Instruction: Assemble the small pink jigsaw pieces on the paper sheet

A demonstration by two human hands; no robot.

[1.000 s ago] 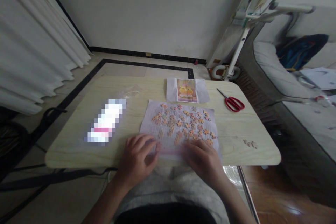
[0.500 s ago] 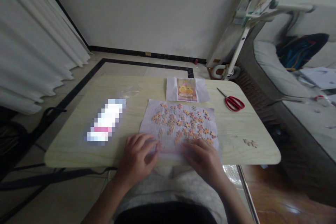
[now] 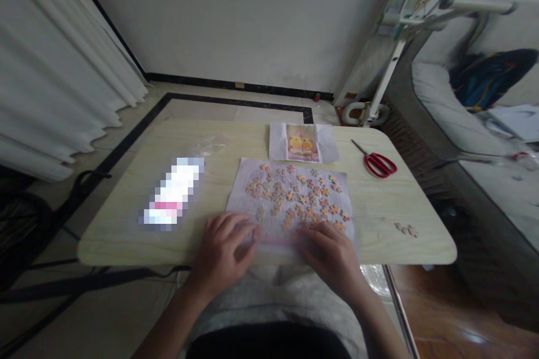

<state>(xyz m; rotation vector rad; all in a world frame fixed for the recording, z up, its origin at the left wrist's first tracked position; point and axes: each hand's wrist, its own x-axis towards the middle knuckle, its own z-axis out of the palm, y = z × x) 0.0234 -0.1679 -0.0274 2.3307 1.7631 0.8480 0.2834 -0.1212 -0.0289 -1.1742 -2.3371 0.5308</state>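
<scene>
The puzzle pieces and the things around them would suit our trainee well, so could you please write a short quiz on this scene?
1. Multiple choice: What colour handles do the scissors have? a) blue, b) red, c) green
2. True or false: The printed picture lies farther from the person than the sheet bearing the puzzle pieces.
3. Fill in the blank: On the bare wood of the table, off the sheet, the small group of pieces lies nearer the ____ hand.

Key:
1. b
2. True
3. right
</scene>
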